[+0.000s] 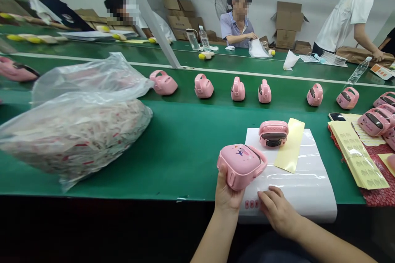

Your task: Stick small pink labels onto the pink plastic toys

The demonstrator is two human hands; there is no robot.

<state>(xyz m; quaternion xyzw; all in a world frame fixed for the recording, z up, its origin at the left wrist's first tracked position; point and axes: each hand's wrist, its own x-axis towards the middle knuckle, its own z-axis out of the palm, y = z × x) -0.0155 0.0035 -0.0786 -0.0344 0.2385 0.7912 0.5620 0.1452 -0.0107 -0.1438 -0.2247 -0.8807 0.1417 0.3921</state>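
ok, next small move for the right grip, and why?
Probably peel up one of the red marks, if they are stickers: the right grip is right beside that row on the white sheet, while the left grip holds a pink case close by.

Our left hand (228, 193) grips pink gadget (239, 166), printed face tilted up, over white sheet (308, 193). Our right hand (282, 213) near it, fingers bent over sheet's near part, beside red marks (251, 204); grip unclear to us. Second gadget (273, 133) upright on sheet, yellow strip (290, 148) just beside. Bulging clear bag (101, 135) on green table (185, 148), well left. Beyond, we see gadget row (203, 86), co-workers (236, 26) farther back.
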